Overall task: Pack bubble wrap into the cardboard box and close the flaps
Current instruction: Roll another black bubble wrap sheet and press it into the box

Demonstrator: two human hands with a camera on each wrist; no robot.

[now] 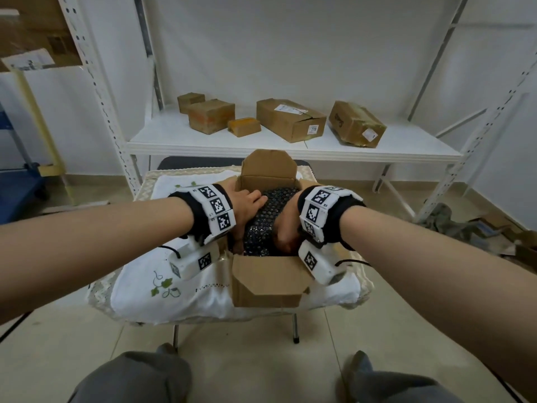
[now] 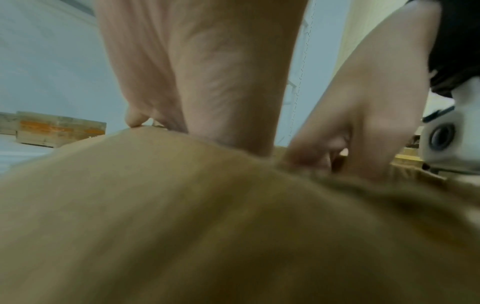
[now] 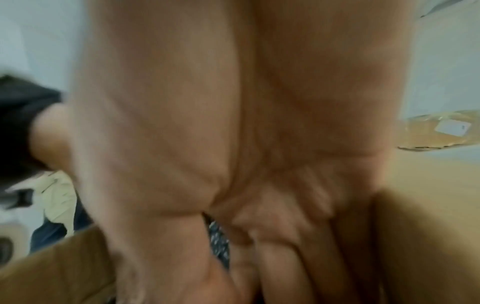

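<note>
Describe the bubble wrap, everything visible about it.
The bubble wrap is a dark, glossy roll or wad, its surface covered in small round bubbles that catch the light. It lies lengthwise in the open cardboard box, bulging above the rim, with the near and far flaps still up. The left hand presses on its left side and top; the right hand pushes against its right side. Its lower part is hidden inside the box.
</note>
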